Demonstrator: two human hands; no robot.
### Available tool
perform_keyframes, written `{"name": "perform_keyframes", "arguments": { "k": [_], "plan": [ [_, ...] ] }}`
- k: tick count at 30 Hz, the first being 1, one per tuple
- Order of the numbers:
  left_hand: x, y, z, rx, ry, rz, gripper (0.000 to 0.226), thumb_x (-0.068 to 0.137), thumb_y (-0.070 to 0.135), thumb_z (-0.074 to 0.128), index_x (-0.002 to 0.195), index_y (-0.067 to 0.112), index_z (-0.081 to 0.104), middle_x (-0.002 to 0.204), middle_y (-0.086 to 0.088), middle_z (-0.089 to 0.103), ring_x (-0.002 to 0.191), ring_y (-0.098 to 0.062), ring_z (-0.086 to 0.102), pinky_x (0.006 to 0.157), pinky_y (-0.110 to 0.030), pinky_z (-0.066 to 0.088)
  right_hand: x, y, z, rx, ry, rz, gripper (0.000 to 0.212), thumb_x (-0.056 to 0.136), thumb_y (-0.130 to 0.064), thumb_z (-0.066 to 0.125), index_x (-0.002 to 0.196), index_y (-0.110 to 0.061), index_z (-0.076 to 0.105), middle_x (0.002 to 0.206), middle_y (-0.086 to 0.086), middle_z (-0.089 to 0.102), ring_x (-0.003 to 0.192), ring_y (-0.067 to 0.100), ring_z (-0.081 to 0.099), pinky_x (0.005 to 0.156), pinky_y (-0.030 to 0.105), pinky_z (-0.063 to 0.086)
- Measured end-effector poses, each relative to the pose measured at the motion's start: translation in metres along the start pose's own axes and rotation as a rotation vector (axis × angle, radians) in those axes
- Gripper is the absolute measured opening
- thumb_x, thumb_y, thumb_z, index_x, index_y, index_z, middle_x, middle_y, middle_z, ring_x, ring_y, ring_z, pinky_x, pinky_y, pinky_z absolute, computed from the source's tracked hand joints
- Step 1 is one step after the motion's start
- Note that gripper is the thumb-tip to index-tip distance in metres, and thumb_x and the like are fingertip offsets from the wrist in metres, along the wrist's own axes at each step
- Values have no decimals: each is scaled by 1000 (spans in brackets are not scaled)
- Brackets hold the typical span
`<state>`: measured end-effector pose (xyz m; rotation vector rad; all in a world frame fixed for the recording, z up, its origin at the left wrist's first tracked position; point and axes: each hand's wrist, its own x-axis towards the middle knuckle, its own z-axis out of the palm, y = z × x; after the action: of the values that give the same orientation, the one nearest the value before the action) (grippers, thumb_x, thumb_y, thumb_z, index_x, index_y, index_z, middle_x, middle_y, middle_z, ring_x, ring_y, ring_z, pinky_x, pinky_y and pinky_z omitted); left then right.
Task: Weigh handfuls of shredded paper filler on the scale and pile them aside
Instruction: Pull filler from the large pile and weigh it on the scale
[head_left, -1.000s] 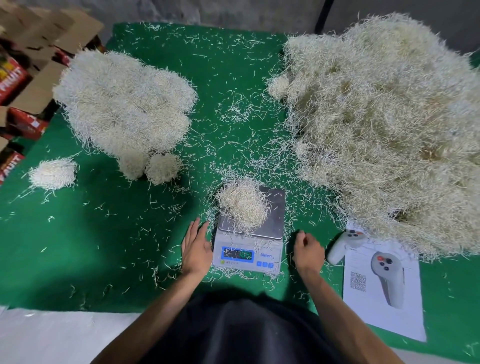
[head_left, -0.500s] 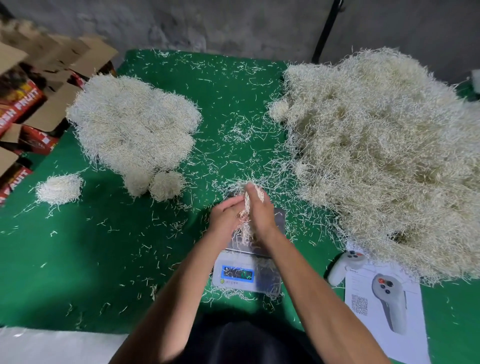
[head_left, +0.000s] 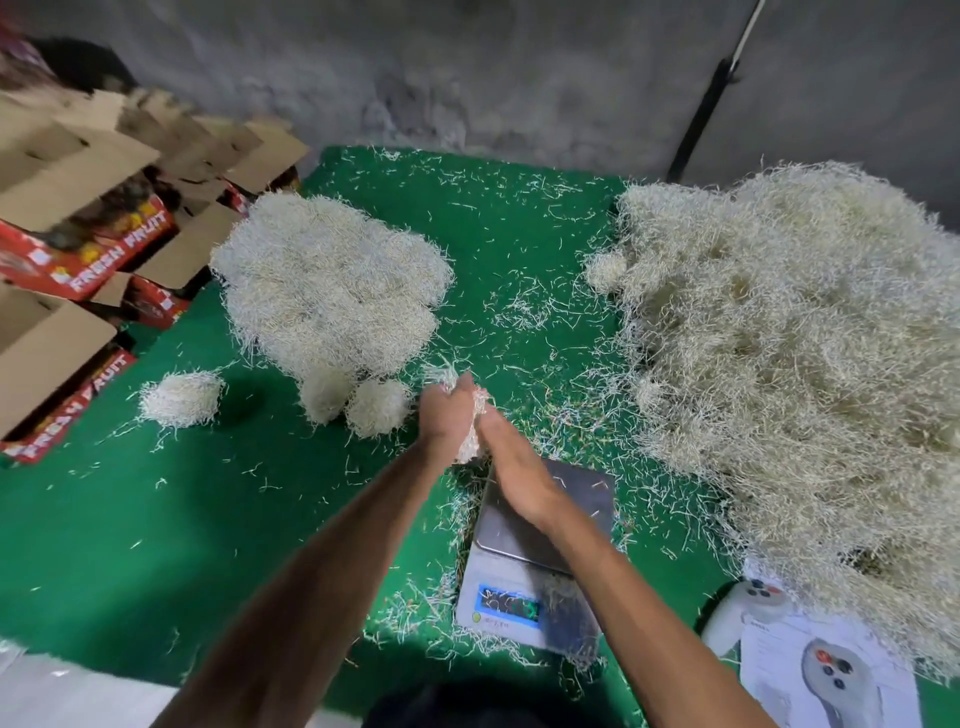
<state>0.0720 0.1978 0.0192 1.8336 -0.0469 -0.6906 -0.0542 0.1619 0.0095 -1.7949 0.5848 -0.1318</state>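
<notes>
Head view puts both of my hands together above the green mat (head_left: 130, 519), just beyond the far left corner of the digital scale (head_left: 530, 571). My left hand (head_left: 447, 415) and right hand (head_left: 511, 467) press a handful of shredded paper filler (head_left: 474, 431) between the palms. Fingers of both hands are wrapped close around the clump, so only a strip of it shows between them and a tuft pokes out at the far end. That visible strip runs near to far, leaning slightly left at its far tip.

Beneath my right wrist the scale's steel platter carries only a few stray shreds; its blue display faces me on the near side, digits too blurred to read.

Far left on the mat sits the weighed pile (head_left: 332, 280), a broad mound with two small round clumps touching its near edge, one of them (head_left: 379, 408) just left of my hands. A separate small clump (head_left: 182, 397) lies well apart, farther left. On the right spreads the big loose heap of filler (head_left: 800, 374), much larger than the left mound. Loose shreds are scattered across the mat between them.

Near right, two white controllers (head_left: 748, 613) rest on a printed sheet (head_left: 774, 675). Cardboard fruit boxes (head_left: 88, 244) stand off the mat's left edge.
</notes>
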Motion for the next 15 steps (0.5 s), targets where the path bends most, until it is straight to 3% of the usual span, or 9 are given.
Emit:
{"name": "perform_keyframes", "arguments": {
  "k": [2, 3, 5, 7, 10, 12, 13, 14, 15],
  "plan": [
    [13, 30, 5, -152, 69, 32, 54, 103, 45, 52, 123, -5, 56, 94, -9, 71, 72, -6, 73, 58, -20, 58, 3, -17, -8, 43, 244, -102, 46, 110, -52, 27, 152, -37, 38, 153, -40, 27, 145, -12, 26, 112, 1, 17],
    [25, 46, 0, -312, 91, -5, 54, 103, 51, 48, 116, -1, 57, 90, -11, 74, 70, -3, 73, 58, -23, 60, 5, -22, -17, 28, 364, -121, 47, 110, -51, 26, 151, -34, 42, 156, -38, 27, 145, -12, 27, 115, 7, 19],
    [52, 73, -14, -655, -9, -78, 77, 99, 68, 38, 142, 4, 45, 133, -23, 62, 117, -23, 67, 91, -46, 60, 2, -17, -47, 65, 488, -93, 60, 104, -63, 25, 151, -30, 45, 159, -19, 38, 146, 2, 36, 121, 29, 29],
    [68, 85, -25, -891, -153, -127, 94, 88, 82, 39, 160, 26, 19, 166, -16, 17, 147, -44, 30, 106, -69, 40, -5, 2, -74, 113, 482, -34, 69, 99, -69, 26, 148, -27, 50, 141, -6, 60, 133, 19, 55, 110, 38, 43],
    [62, 63, -8, -784, -193, -212, 97, 83, 86, 45, 159, 35, 15, 168, -14, 6, 148, -47, 24, 95, -69, 49, -10, 37, -94, -81, 531, 146, 53, 106, -53, 40, 142, -18, 57, 110, 10, 73, 100, 32, 71, 87, 46, 59],
    [57, 35, 13, -735, -162, -313, 84, 94, 73, 45, 159, 27, 19, 164, -21, 17, 142, -47, 36, 101, -66, 47, -10, 66, -101, -103, 561, 235, 43, 106, -41, 50, 140, -16, 57, 107, 11, 74, 55, 12, 64, 62, 35, 59],
    [54, 21, 24, -700, -185, -355, 73, 102, 61, 41, 158, 19, 23, 162, -22, 25, 139, -45, 41, 106, -63, 44, -12, 79, -108, -120, 550, 266, 41, 104, -35, 56, 141, -16, 57, 108, 8, 73, 51, 3, 57, 60, 30, 57],
    [50, 8, 35, -621, -240, -370, 62, 107, 47, 38, 155, 10, 29, 159, -22, 33, 138, -42, 46, 110, -59, 43, -14, 92, -119, -214, 545, 286, 44, 102, -32, 62, 143, -16, 55, 117, 10, 71, 67, 1, 64, 73, 31, 59],
    [45, -2, 47, -496, -295, -352, 53, 109, 35, 36, 151, 3, 37, 155, -22, 42, 135, -39, 50, 110, -54, 44, -15, 106, -133, -403, 555, 314, 52, 99, -33, 66, 146, -17, 52, 135, 16, 62, 103, 10, 68, 98, 38, 53]
  ]
}}
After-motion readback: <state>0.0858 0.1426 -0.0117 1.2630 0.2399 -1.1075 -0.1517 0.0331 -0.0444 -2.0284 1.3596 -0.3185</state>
